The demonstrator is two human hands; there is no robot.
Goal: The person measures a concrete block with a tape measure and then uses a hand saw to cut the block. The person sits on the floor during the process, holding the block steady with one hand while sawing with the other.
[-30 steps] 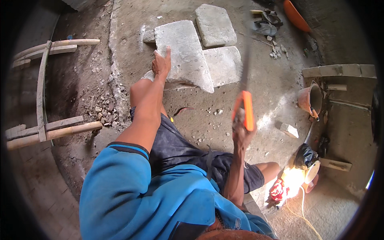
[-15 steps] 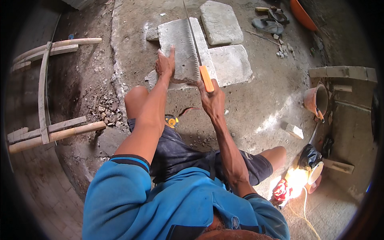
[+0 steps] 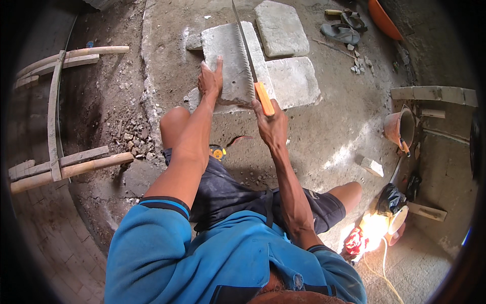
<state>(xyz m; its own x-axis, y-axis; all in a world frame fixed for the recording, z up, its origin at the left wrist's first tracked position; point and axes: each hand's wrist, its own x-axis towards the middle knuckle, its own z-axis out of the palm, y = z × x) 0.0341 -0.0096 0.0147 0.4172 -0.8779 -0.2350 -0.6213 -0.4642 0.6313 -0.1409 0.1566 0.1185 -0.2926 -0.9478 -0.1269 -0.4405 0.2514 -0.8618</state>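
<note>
My right hand (image 3: 272, 124) is wrapped round the orange handle of a handsaw (image 3: 246, 48). Its toothed blade points away from me and lies along the top of a pale grey block (image 3: 223, 43), seemingly an aerated concrete block. On that block's left edge my left hand (image 3: 209, 81) grips, thumb stretched over the top; the fingertips are partly hidden. The block leans over other pieces. Beside it on the right lie another pale block (image 3: 293, 81) and, farther off, a thick block (image 3: 282, 29). Whether the teeth have cut into the surface I cannot tell.
Near my left knee lies a yellow-and-black tape measure (image 3: 217, 152). Sandals (image 3: 340, 34) and an orange basin (image 3: 383, 20) are far right. A bucket (image 3: 397, 126), a bright lamp (image 3: 375, 228) with a cord, and a rubble chunk (image 3: 372, 166) stand right. Wooden poles (image 3: 71, 167) lie left.
The saw handle and my right hand have shifted very slightly to the right. My left hand keeps its hold on the block's edge, and the whole view has moved a little.
</note>
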